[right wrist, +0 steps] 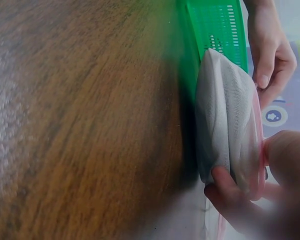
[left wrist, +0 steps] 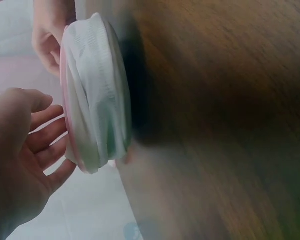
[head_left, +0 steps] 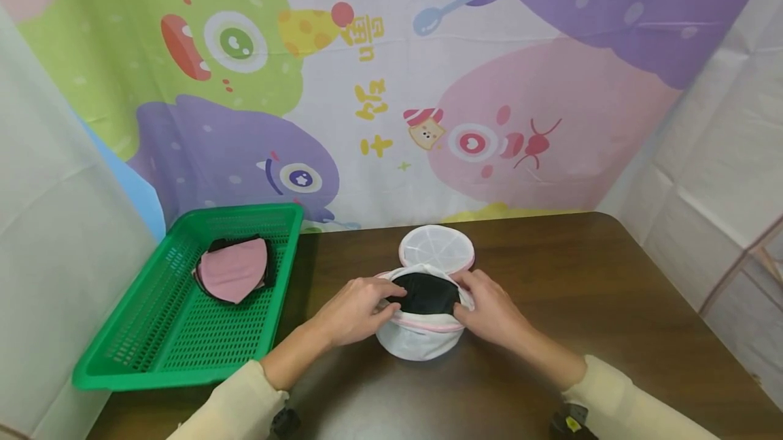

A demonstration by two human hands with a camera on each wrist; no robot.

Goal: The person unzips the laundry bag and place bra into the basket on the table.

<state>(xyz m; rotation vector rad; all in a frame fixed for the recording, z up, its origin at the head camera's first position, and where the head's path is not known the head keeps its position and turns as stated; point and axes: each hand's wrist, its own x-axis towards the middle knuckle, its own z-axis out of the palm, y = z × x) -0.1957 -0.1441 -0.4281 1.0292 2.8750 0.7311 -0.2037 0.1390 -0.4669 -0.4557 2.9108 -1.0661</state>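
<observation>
A round white mesh laundry bag [head_left: 419, 343] with pink zipper trim stands on the table, its lid [head_left: 437, 249] folded back behind it. Dark black fabric [head_left: 422, 294] fills the opening. From the left, my left hand [head_left: 357, 311] reaches over the rim, its fingers at the black fabric. The left wrist view shows this hand [left wrist: 27, 145] with thumb apart and fingers loosely bent along the pink rim. My right hand [head_left: 492, 307] grips the bag's right rim; in the right wrist view its fingers [right wrist: 227, 192] press the mesh side.
A green plastic basket [head_left: 214, 375] stands at the left of the table. Inside it lie pink and black cup-shaped fabric pieces [head_left: 235, 270], stacked. A printed cartoon cloth [head_left: 391, 181] hangs behind the brown wooden table [head_left: 575, 256], with pale cloth at both sides.
</observation>
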